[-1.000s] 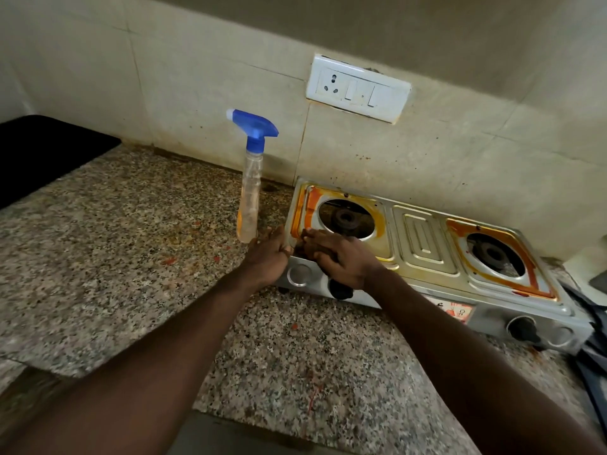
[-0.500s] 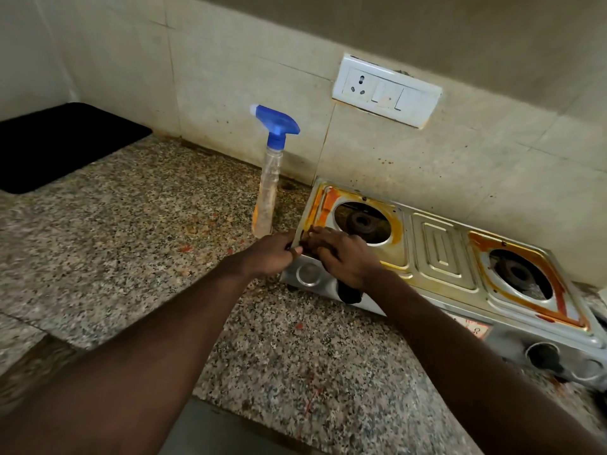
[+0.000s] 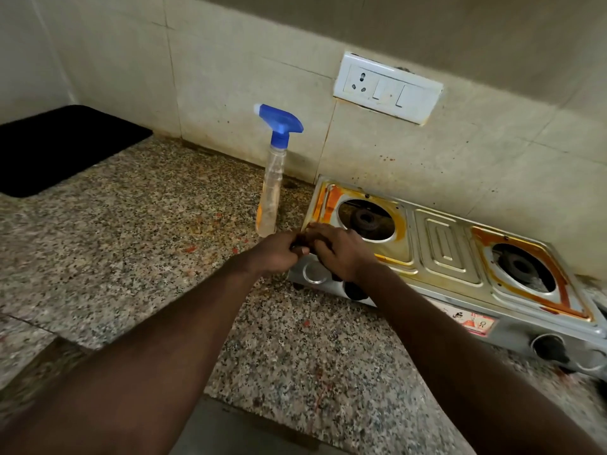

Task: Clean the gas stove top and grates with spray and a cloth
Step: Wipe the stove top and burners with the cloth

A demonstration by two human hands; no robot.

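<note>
Now left hand (image 3: 279, 254) fingers (image 3: 297, 247) curl at the front-left corner of the stove (image 3: 446, 251), their hold hidden, so I cannot tell; right hand (image 3: 343, 254) fingers lie flat on its top. Bottle (image 3: 272, 192) stands just beside the stove's left edge. Table (image 3: 131, 241) runs open leftward to a black mat (image 3: 59, 149).

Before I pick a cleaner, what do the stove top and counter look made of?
The silver two-burner stove top looks like pressed stainless steel: shiny, embossed panel, orange stains. The speckled grey-brown counter looks like polished granite by its mottled grain, possibly imitation.
</note>
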